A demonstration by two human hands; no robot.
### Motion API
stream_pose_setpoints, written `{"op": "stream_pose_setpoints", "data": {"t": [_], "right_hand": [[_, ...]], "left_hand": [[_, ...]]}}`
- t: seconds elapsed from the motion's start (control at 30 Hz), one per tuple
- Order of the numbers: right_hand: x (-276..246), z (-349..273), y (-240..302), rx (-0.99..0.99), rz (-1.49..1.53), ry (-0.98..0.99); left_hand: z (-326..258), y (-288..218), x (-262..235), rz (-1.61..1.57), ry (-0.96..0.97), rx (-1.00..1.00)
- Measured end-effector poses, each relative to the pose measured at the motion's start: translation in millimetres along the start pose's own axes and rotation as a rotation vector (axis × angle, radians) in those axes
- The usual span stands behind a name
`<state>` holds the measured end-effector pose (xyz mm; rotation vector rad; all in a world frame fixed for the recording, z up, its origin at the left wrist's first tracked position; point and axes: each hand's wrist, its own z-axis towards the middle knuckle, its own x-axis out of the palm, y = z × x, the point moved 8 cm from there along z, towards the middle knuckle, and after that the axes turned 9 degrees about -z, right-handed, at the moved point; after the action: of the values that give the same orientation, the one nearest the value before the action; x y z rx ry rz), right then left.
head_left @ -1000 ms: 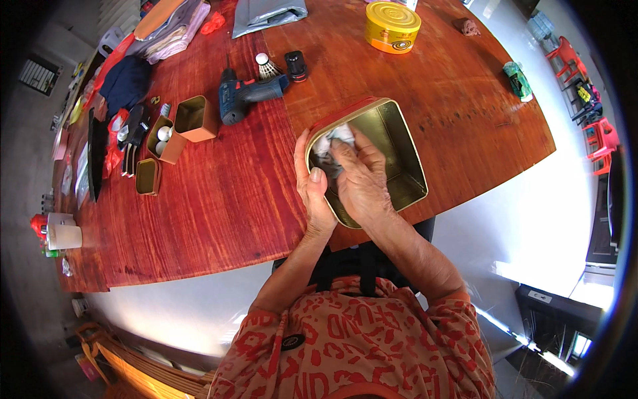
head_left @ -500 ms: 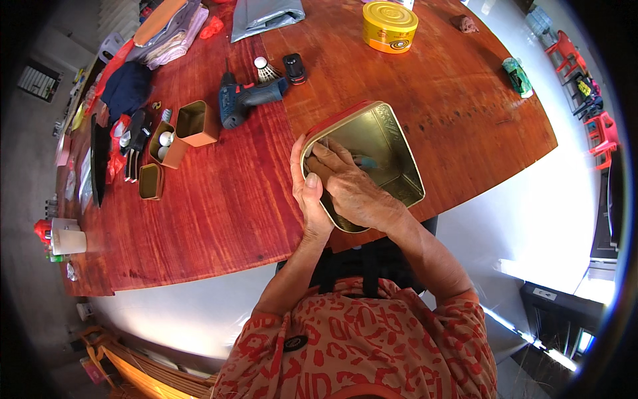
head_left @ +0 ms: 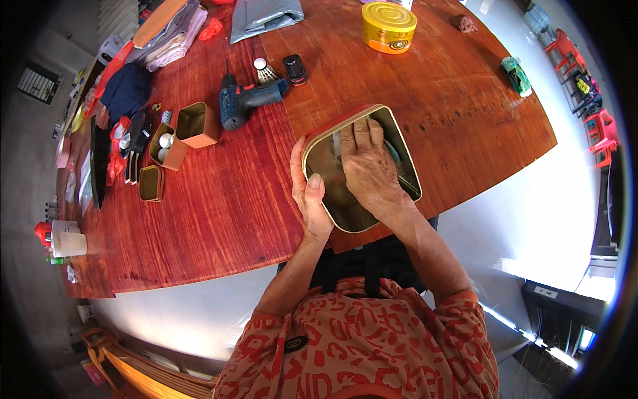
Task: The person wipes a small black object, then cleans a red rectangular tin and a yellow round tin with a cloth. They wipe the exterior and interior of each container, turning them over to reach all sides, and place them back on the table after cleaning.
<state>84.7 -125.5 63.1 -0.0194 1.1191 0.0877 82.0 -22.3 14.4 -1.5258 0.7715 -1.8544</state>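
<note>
My left hand (head_left: pixel 310 196) grips the left wall of a square metal tin (head_left: pixel 417 174), thumb over the rim and fingers along the outside. The tin has a red outside and a gold-coloured inside, and it is tilted with its mouth toward me. Deep in it lies my right hand (head_left: pixel 372 163), its fingers together and pressed against the inner far wall. Pale blue and whitish edges of what looks like a thin cloth (head_left: pixel 397 154) peek out beside these fingers; most of it is hidden under the hand.
Beyond the tin lie a cordless drill (head_left: pixel 242 100), a shuttlecock (head_left: pixel 265 69) and a black battery (head_left: pixel 294 69). Small open tins (head_left: pixel 197 124) stand to the left, one holding white balls. A round yellow tin (head_left: pixel 389 28) sits at the back. The table edge (head_left: pixel 488 174) runs nearby at right.
My right hand has swept from the tin's left inner side toward its far right, its fingers now straighter. The left hand keeps its hold, and the tin has barely shifted.
</note>
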Motion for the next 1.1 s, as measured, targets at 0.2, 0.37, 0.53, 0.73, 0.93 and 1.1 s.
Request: {"op": "stream_pose_setpoints", "data": {"t": [0.2,0.37,0.53,0.73,0.93,1.1], "right_hand": [[-7.4,1.7,4.9,-0.092,-0.060,-0.034],[-5.3,-7.7,7.7,-0.041,-0.258,0.086],[-7.5,-15.3,23.7,-0.181,0.128,0.119],[-14.6,-1.6,2.4,0.027,0.017,0.040],[-12.5,-2.5,16.6,-0.142,-0.093,-0.061],[-19.9,-16.6,38.5,-0.397,0.276,0.011]], "left_hand": [[4.2,-4.2,-2.6,0.003,-0.002,0.013],[7.8,-7.7,-4.5,-0.036,-0.036,0.013],[4.9,3.0,-13.1,-0.066,-0.053,-0.064],[2.8,13.2,-22.1,-0.110,-0.049,-0.103],[0.6,10.9,-18.6,-0.046,-0.024,-0.080],[-1.5,18.5,-29.1,-0.020,0.011,-0.077]]}}
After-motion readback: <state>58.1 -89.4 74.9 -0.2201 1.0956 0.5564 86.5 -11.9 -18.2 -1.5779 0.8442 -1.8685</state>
